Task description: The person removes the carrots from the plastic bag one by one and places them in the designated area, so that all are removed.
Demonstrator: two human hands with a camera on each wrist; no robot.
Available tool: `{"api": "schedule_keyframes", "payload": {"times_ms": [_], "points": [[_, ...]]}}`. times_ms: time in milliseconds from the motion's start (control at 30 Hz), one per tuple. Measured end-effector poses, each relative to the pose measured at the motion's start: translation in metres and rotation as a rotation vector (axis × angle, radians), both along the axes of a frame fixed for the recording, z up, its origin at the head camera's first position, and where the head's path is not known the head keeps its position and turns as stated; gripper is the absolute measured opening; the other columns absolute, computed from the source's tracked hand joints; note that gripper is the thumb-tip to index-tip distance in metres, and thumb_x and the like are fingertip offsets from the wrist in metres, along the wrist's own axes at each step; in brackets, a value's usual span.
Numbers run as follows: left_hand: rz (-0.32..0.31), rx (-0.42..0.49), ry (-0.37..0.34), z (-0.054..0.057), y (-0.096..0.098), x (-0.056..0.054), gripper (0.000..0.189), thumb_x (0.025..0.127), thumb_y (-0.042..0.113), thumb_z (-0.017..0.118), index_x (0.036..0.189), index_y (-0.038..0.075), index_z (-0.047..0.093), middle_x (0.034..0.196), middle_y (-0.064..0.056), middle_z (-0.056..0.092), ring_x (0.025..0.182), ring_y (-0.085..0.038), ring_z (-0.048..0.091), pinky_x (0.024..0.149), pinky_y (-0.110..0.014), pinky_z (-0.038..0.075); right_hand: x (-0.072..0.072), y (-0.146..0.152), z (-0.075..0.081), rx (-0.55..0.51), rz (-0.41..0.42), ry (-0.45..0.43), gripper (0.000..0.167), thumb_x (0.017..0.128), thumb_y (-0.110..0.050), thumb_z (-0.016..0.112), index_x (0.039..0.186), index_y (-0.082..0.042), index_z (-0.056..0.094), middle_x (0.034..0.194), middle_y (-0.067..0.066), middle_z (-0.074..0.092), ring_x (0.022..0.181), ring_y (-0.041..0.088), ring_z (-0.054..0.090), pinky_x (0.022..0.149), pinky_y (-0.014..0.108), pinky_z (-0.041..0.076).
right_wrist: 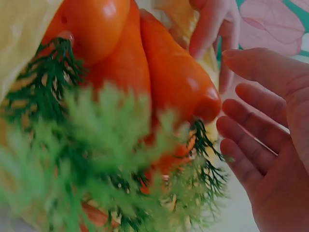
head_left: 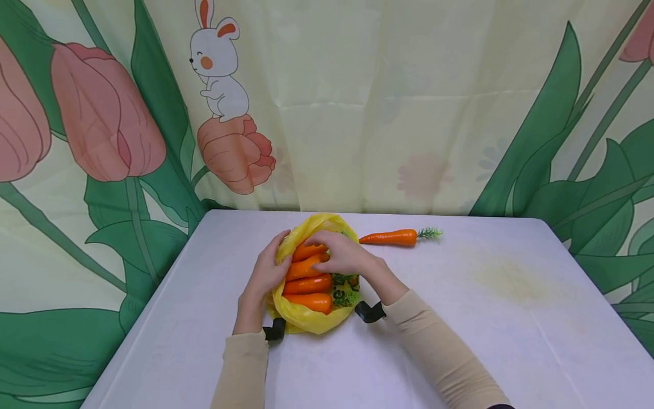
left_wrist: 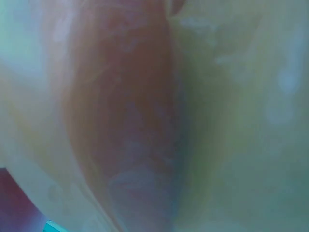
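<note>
A yellow plastic bag (head_left: 317, 325) lies wide-mouthed on the table, with several orange carrots (head_left: 307, 284) side by side inside, green tops to the right. My left hand (head_left: 267, 270) holds the bag's left rim, thumb on the inner side by the carrot tips. Over the upper right of the bag reaches my right hand (head_left: 343, 253), fingers spread and gently bent around the upper carrots. In the right wrist view, the right hand (right_wrist: 265, 116) is beside the blunt end of a carrot (right_wrist: 178, 72), palm empty. Bag film fills the left wrist view.
Another carrot (head_left: 390, 238) with a green top lies on the white table (head_left: 460, 318) to the right of the bag, near the back edge. A curtain (head_left: 378, 108) printed with tulips and a rabbit hangs behind the table.
</note>
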State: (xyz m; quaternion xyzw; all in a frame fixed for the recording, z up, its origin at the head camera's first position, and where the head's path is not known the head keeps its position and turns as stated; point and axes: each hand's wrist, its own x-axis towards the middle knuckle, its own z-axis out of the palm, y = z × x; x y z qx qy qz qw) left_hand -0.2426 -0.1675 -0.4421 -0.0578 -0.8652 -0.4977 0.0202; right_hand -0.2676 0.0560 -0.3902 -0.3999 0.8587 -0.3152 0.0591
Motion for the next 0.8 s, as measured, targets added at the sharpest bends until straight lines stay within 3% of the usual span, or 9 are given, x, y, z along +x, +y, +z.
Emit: {"api": "schedule_keyframes", "payload": {"times_ms": [167, 333, 533, 800], "points": [[-0.004, -0.006, 0.005, 0.0, -0.001, 0.0, 0.06, 0.099, 0.01, 0.057, 0.155, 0.019, 0.039, 0.152, -0.006, 0.045, 0.133, -0.03, 0.045, 0.113, -0.053, 0.032, 0.001, -0.009, -0.003, 0.025, 0.019, -0.026, 0.044, 0.09, -0.012, 0.075, 0.131, 0.0, 0.063, 0.13, 0.011, 0.062, 0.121, 0.027, 0.055, 0.105, 0.042, 0.043], [-0.01, -0.006, 0.021, 0.0, -0.001, 0.0, 0.06, 0.099, 0.008, 0.057, 0.155, 0.017, 0.039, 0.152, -0.007, 0.045, 0.134, -0.03, 0.045, 0.113, -0.053, 0.032, 0.0, -0.015, -0.009, 0.073, 0.047, 0.029, 0.04, 0.089, -0.012, 0.075, 0.127, -0.003, 0.066, 0.124, 0.007, 0.066, 0.114, 0.021, 0.058, 0.102, 0.036, 0.045], [-0.012, 0.0, 0.027, 0.0, -0.002, 0.0, 0.06, 0.099, 0.008, 0.057, 0.155, 0.016, 0.039, 0.151, -0.009, 0.046, 0.134, -0.031, 0.045, 0.114, -0.053, 0.032, -0.001, -0.019, -0.013, 0.138, 0.025, 0.023, 0.04, 0.088, -0.011, 0.074, 0.128, -0.009, 0.069, 0.12, -0.001, 0.068, 0.103, 0.014, 0.06, 0.094, 0.031, 0.049], [-0.008, 0.001, 0.017, 0.003, -0.003, 0.002, 0.06, 0.099, 0.008, 0.057, 0.155, 0.017, 0.039, 0.151, -0.009, 0.046, 0.134, -0.031, 0.045, 0.113, -0.053, 0.032, 0.0, -0.022, -0.014, 0.21, -0.023, -0.011, 0.041, 0.088, -0.015, 0.077, 0.129, -0.011, 0.069, 0.121, -0.002, 0.068, 0.101, 0.013, 0.06, 0.093, 0.03, 0.05]]}}
